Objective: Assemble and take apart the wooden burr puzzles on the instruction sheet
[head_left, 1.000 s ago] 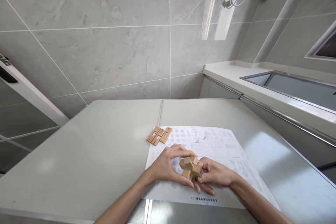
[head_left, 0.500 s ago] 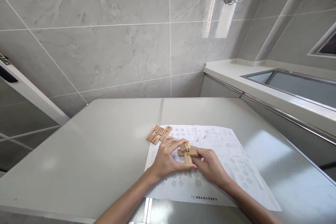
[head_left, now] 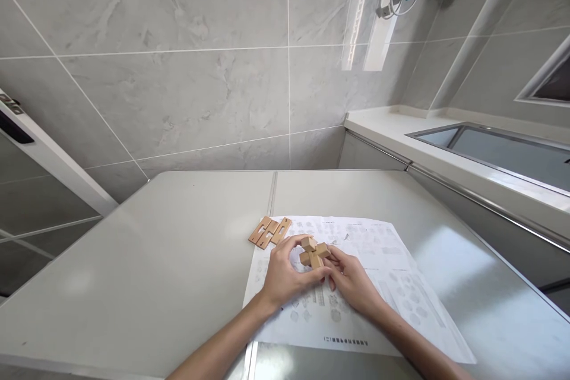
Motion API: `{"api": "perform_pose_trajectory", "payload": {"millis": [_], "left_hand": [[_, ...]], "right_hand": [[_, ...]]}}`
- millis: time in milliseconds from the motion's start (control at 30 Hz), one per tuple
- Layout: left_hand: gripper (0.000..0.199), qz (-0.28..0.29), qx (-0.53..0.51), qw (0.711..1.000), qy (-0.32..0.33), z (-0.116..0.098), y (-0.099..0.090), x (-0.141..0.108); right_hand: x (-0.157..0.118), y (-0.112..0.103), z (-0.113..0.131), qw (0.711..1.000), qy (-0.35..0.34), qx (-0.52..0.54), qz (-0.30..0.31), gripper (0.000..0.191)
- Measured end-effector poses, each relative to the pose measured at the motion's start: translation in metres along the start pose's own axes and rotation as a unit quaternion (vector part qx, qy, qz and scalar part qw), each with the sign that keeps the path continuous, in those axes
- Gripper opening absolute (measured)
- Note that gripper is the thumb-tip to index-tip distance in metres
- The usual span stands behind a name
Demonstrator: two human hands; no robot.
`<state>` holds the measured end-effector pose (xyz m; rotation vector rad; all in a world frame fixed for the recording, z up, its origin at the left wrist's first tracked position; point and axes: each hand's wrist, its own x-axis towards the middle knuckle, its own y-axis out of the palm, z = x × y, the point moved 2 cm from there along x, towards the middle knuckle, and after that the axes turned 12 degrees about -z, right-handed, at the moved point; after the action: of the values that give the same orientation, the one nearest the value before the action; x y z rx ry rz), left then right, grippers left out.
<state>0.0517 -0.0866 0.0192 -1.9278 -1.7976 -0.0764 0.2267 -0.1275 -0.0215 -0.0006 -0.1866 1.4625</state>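
A wooden burr puzzle [head_left: 314,253] made of interlocked light-brown blocks is held up between both hands, over a printed sheet of paper [head_left: 369,303]. My left hand [head_left: 285,270] curves around its left side, thumb below and fingers above. From the right, my right hand [head_left: 350,273] pinches the puzzle, its fingertips partly hidden behind the blocks. Beyond my left hand lie several flat wooden pieces with cut-out slots [head_left: 269,231], partly over the paper's upper left corner.
The pale table [head_left: 178,261] has a seam running through it. A grey tiled wall [head_left: 178,95] stands behind. At the right is a white counter [head_left: 378,122] with a sink [head_left: 503,145]; a white door frame [head_left: 62,160] is at the left.
The puzzle has been turned and tilted in my hands, so its blocks now point diagonally. Both hands still hold it, and the camera view has shifted slightly.
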Motion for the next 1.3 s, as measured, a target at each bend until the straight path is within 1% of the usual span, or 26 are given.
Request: {"api": "perform_pose_trajectory", "payload": {"millis": [167, 233, 300, 367, 400, 433, 500, 567, 667, 733, 800, 867, 967, 1033, 1133, 1300], "left_hand": [[0.052, 0.010, -0.009, 1.000, -0.013, 0.000, -0.001, 0.002], [0.056, 0.012, -0.017, 1.000, -0.014, -0.001, -0.002, 0.002], [0.059, 0.019, -0.035, 0.999, -0.006, -0.002, -0.003, 0.002], [0.061, 0.036, -0.054, 0.998, 0.016, -0.003, -0.003, 0.002], [0.063, 0.048, -0.062, 0.997, 0.030, -0.004, -0.003, 0.002], [0.065, 0.060, -0.066, 0.995, 0.044, -0.005, -0.003, 0.001], [0.069, 0.080, -0.075, 0.992, 0.062, -0.007, -0.002, 0.000], [0.070, 0.083, -0.080, 0.991, 0.067, -0.007, -0.002, 0.000], [0.067, 0.054, -0.088, 0.994, 0.048, -0.006, -0.006, 0.003], [0.066, 0.029, -0.105, 0.994, 0.018, -0.004, -0.011, 0.006], [0.064, 0.009, -0.123, 0.992, -0.011, 0.000, -0.014, 0.009], [0.062, -0.004, -0.129, 0.991, -0.026, 0.003, -0.016, 0.011], [0.061, -0.006, -0.126, 0.991, -0.034, 0.005, -0.015, 0.011], [0.063, -0.003, -0.126, 0.991, -0.038, 0.005, -0.014, 0.010], [0.064, 0.008, -0.126, 0.991, -0.040, 0.002, -0.013, 0.008], [0.062, 0.025, -0.127, 0.991, -0.044, -0.004, -0.013, 0.007]], "right_hand": [[0.003, -0.002, 0.004, 0.997, 0.028, 0.056, 0.055, 0.039], [0.004, -0.004, 0.005, 0.987, 0.066, 0.118, 0.089, 0.050], [0.004, -0.006, 0.005, 0.960, 0.121, 0.221, 0.123, 0.060], [0.004, -0.008, 0.005, 0.924, 0.159, 0.314, 0.148, 0.061], [0.004, -0.008, 0.005, 0.915, 0.164, 0.336, 0.153, 0.059], [0.004, -0.009, 0.005, 0.912, 0.164, 0.343, 0.155, 0.059], [0.003, -0.010, 0.004, 0.924, 0.155, 0.317, 0.149, 0.059], [0.004, -0.010, 0.002, 0.943, 0.143, 0.269, 0.135, 0.061], [0.005, -0.011, -0.002, 0.963, 0.129, 0.212, 0.109, 0.065], [0.006, -0.012, -0.004, 0.975, 0.116, 0.172, 0.086, 0.063], [0.007, -0.013, -0.005, 0.988, 0.090, 0.113, 0.050, 0.059], [0.008, -0.015, -0.004, 0.998, 0.058, 0.040, -0.003, 0.055], [0.008, -0.016, -0.004, 0.994, 0.008, -0.069, -0.082, 0.054], [0.009, -0.017, -0.006, 0.987, -0.021, -0.120, -0.109, 0.053], [0.009, -0.016, -0.011, 0.978, -0.053, -0.162, -0.122, 0.047], [0.009, -0.017, -0.019, 0.969, -0.067, -0.192, -0.141, 0.042]]}}
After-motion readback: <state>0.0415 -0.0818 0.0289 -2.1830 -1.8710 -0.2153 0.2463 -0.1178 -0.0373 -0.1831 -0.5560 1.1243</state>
